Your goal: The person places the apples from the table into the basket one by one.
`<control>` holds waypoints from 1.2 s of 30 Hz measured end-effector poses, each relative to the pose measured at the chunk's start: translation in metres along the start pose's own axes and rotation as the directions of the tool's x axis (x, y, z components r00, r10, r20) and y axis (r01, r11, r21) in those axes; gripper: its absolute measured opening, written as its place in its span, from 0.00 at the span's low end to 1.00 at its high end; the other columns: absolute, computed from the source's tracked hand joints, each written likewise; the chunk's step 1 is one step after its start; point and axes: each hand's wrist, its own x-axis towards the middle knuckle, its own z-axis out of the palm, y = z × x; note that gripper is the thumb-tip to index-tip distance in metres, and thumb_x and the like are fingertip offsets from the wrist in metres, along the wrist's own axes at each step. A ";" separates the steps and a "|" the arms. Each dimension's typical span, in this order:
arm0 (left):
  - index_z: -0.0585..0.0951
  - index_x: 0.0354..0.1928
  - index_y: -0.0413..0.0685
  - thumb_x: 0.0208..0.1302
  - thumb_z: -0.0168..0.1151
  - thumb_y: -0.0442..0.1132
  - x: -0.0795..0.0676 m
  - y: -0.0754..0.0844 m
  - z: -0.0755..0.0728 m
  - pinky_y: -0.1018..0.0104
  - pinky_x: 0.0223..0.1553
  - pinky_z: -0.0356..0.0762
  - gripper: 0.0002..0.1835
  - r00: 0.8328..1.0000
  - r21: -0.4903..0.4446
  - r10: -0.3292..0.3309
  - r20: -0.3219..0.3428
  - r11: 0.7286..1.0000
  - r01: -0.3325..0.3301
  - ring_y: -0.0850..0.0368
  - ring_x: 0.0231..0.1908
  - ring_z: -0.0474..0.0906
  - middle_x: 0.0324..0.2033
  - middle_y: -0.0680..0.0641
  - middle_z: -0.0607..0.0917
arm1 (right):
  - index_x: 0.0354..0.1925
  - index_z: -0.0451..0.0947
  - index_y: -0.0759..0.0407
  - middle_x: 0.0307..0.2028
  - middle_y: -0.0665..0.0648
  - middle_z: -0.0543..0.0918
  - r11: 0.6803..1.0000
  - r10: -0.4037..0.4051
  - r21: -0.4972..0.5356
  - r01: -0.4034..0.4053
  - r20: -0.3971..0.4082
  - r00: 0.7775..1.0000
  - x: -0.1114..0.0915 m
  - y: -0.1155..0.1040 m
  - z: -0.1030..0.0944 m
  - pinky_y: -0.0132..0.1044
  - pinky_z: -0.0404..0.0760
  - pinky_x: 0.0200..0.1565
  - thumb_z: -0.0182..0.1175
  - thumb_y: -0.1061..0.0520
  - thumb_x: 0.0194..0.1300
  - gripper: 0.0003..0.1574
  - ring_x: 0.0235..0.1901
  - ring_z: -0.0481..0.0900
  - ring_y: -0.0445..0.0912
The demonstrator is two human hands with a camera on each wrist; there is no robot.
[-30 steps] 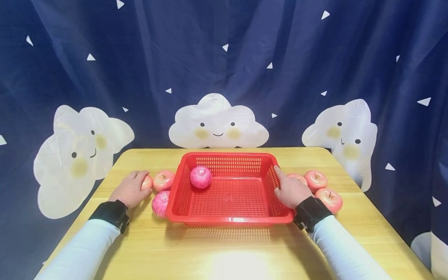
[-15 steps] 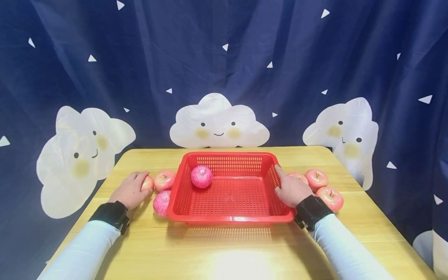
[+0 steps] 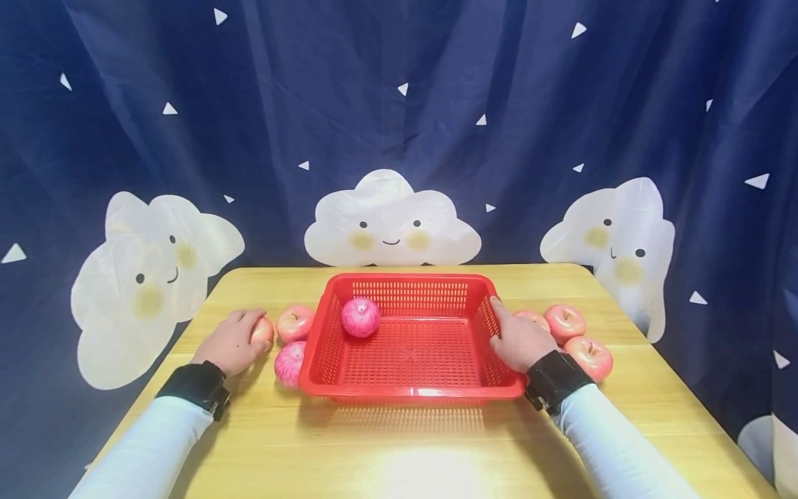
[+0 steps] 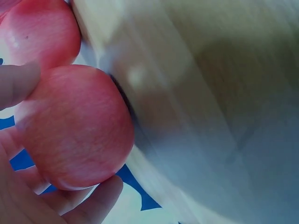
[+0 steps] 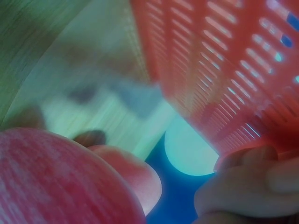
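1. Reference: take the centre of the rectangular red plastic basket with slotted walls (image 3: 374, 392) as the dial; 12 o'clock faces the curtain. The basket stands on the light wood-grain table (image 3: 262, 443).
2. Step in hand (judged): grasping one apple while steadying the basket.
3. Left hand (image 3: 231, 343), 9 o'clock: thumb and fingers are curled round the smooth, round pinkish-red apple (image 4: 77, 128). Whether this apple bears on the table cannot be told.
4. Right hand (image 3: 526, 343), 3 o'clock: it grips the basket's rim and side wall. The exact finger placement outside the wall is partly hidden.
5. Next move (judged): to lift the held apple, keep the thumb opposed to the fingers and raise it clear of its neighbours. If it is to enter the basket, it must clear the 9 o'clock rim; maintain the right-hand hold to prevent sliding.
6. Basket contents: one round, magenta-streaked apple (image 3: 360, 317), near the 10 o'clock corner. The slotted floor is visible beside it.
7. Outside, 9 o'clock: a round pale-pink apple (image 3: 296, 324), between held apple and basket. Toward 8 o'clock: a second magenta-streaked apple (image 3: 289, 364), close against the wall.
8. Outside, 3 o'clock: three glossy pink apples (image 3: 565, 323) grouped beyond the right hand, one partly hidden by it.
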 end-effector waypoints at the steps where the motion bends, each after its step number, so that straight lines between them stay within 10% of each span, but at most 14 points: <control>1: 0.64 0.66 0.43 0.58 0.62 0.46 -0.001 0.001 -0.001 0.29 0.51 0.67 0.35 1.000 0.000 0.000 -0.001 1.000 0.000 0.32 0.54 0.64 0.57 0.31 0.68 | 0.74 0.45 0.54 0.34 0.59 0.82 1.000 0.002 0.003 -0.002 0.002 1.000 0.000 0.000 0.000 0.50 0.83 0.33 0.58 0.53 0.61 0.49 0.28 0.78 0.48; 36: 0.69 0.64 0.52 0.51 0.68 0.50 0.038 0.098 -0.071 0.40 0.44 0.78 0.36 0.981 0.170 0.192 0.002 0.967 -0.189 0.41 0.50 0.70 0.53 0.41 0.72 | 0.74 0.44 0.52 0.30 0.57 0.81 0.999 0.022 0.025 -0.023 0.033 0.999 0.001 0.000 -0.002 0.45 0.82 0.30 0.58 0.53 0.60 0.50 0.28 0.78 0.48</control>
